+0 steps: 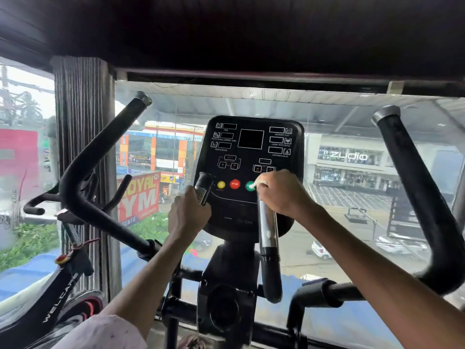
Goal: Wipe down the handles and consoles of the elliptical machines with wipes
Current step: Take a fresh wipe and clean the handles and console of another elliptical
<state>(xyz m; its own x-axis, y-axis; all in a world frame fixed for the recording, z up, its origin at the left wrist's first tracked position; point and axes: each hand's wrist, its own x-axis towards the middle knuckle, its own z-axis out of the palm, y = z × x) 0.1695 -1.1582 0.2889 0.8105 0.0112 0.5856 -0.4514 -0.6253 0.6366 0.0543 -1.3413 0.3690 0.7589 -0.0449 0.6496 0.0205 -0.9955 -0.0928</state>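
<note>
The black console [249, 152] of the elliptical stands in the middle, with a dark screen and yellow, red and green buttons along its lower part. My right hand [281, 191] pinches a small white wipe [259, 183] and presses it against the green button [249, 186]. My left hand [187, 214] grips the short inner left handle [204, 183] beside the console. Under my right hand the inner right handle [268, 233] shows its chrome sensor section. The long moving handles rise at the left [100, 157] and at the right [412, 177].
A large glass window lies right behind the machine, with a street and shops beyond. A rope-wrapped pillar [83, 127] stands at the left. A black exercise bike [60, 293] sits at the lower left, close to the long left handle.
</note>
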